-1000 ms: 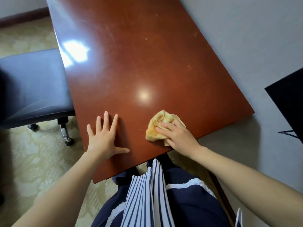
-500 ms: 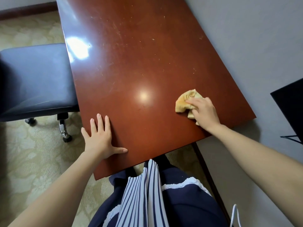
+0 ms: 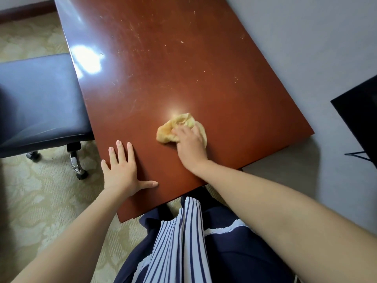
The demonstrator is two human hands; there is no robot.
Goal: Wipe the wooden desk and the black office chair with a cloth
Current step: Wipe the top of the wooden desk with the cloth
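Reddish-brown wooden counter: glossy lacquered top, mirror-bright glare, fine pale scratches and specks. Crumpled yellow cloth: soft, matt, wrinkled fabric. Black office chair: smooth leather-like seat with dull sheen, shiny metal caster leg; pale patterned carpet, matt and textured.

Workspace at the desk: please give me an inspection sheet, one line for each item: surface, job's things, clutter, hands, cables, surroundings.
Surface: wooden desk, glossy, with light glare, fine scratches and pale specks on its far half.
Job's things: yellow cloth, bunched, lying on the desk near its near edge; black office chair at the desk's left side, its seat partly under the desk edge, not being wiped.
Clutter: nothing seen on the desk besides the cloth.
Hands: right hand presses on the cloth, fingers blurred; left hand lies flat on the desk, fingers spread.
Cables: nothing seen.
Surroundings: patterned carpet; grey wall on the right; dark object at the right edge, not identifiable.
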